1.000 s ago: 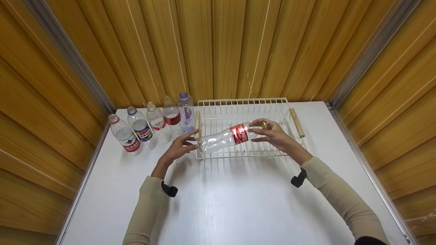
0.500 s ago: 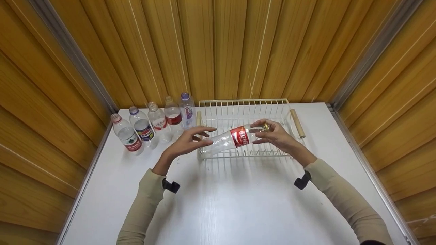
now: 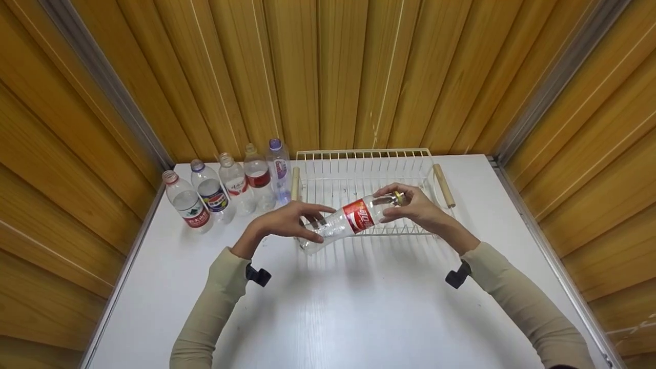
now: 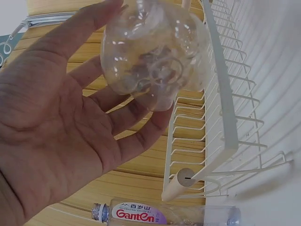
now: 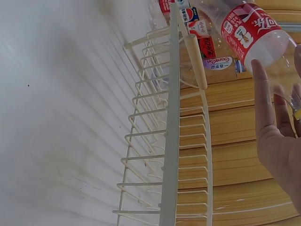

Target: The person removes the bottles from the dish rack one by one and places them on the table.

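A clear plastic Coca-Cola bottle (image 3: 359, 215) with a red label is held tilted over the front of a white wire rack, its neck up to the right and its base down to the left. My right hand (image 3: 417, 207) grips it at the neck, beside a yellow ring. Around the lower end is my left hand (image 3: 287, 220), thumb in front and fingers behind. The left wrist view shows the bottle's ridged base (image 4: 155, 52) between thumb and curled fingers. In the right wrist view the fingers (image 5: 264, 101) lie along the clear shoulder below the label.
The wire rack (image 3: 364, 150) stands at the back of the white table (image 3: 328, 312), with a wooden handle (image 3: 444, 185) at each end. Several uncapped bottles stand left of it, including a Ganten bottle (image 3: 280, 166) nearest the rack. Wood-look panels (image 3: 338, 72) enclose the table.
My left hand has moved right from the bottle's base onto its lower body. The bottle has come slightly towards me, tilted more, and its label has turned.
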`<state>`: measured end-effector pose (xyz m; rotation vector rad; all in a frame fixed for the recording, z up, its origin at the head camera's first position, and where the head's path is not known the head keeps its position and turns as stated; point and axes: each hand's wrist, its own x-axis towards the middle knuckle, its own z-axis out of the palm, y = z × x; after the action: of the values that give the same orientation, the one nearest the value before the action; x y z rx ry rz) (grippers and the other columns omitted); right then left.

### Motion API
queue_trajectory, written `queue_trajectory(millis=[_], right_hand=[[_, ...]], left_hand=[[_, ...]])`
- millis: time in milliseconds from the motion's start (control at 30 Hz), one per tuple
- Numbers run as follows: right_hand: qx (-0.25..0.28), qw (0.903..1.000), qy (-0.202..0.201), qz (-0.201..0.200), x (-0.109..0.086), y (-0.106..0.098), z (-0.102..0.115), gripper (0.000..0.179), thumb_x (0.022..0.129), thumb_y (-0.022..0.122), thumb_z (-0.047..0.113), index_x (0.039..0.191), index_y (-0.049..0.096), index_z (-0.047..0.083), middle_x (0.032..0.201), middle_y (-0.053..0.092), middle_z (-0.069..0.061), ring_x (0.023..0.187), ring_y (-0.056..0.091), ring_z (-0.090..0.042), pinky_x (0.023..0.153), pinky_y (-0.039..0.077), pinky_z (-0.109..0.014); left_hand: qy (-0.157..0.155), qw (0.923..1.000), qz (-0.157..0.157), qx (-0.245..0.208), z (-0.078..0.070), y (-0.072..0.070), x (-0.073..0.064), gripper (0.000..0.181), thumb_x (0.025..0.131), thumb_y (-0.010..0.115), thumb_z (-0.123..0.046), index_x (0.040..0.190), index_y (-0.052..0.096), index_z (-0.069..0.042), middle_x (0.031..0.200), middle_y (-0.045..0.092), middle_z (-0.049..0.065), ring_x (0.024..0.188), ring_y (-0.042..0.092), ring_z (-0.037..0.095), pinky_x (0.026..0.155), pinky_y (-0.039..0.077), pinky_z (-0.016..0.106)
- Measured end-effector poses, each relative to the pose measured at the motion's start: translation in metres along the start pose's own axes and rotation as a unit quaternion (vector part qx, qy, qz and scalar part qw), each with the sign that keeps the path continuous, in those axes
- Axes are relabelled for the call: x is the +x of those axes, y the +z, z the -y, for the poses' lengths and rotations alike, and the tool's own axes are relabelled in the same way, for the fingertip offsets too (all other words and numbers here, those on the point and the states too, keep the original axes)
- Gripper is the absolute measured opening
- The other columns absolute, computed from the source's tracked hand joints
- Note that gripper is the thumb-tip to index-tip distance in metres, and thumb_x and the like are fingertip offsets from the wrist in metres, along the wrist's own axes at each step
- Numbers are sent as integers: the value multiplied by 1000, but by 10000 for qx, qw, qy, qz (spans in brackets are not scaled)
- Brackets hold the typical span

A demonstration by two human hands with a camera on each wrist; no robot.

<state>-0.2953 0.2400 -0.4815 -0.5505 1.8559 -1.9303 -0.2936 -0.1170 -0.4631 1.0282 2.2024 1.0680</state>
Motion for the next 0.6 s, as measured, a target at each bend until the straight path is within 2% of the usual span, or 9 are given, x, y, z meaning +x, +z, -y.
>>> queue_trajectory(millis=[100, 200, 333, 600], right_hand=[[-68, 10000, 17, 34, 0, 1, 0, 40, 88, 74, -4, 125, 60, 3, 131, 62, -6, 125, 60, -34, 89, 61, -46], [-66, 10000, -11, 62, 0, 0, 1, 43, 88, 73, -4, 129, 58, 2, 132, 61, -6, 127, 58, -35, 90, 61, -46], [-178, 9998, -57, 29, 0, -4, 2, 53, 89, 73, -3, 138, 53, 5, 135, 59, -6, 129, 59, -28, 92, 60, -44], [-586, 9982, 78, -128, -5, -28, 0, 66, 90, 72, -3, 149, 45, 10, 138, 58, -4, 126, 62, -19, 96, 59, -38]], left_hand=[[-1, 10000, 60, 79, -1, 1, -1, 69, 87, 81, -19, 150, 52, -15, 125, 70, 14, 112, 66, 27, 89, 60, 35], [54, 9999, 31, 133, -1, 1, 0, 67, 88, 81, -18, 149, 54, -13, 125, 70, 16, 112, 67, 28, 89, 60, 35], [52, 9999, -34, 132, 1, 0, -3, 67, 87, 81, -16, 148, 54, -12, 123, 71, 16, 112, 68, 28, 88, 60, 35], [-274, 9989, -336, -199, 9, -1, -17, 69, 85, 83, -18, 148, 55, -18, 125, 71, 15, 114, 67, 31, 92, 60, 43]])
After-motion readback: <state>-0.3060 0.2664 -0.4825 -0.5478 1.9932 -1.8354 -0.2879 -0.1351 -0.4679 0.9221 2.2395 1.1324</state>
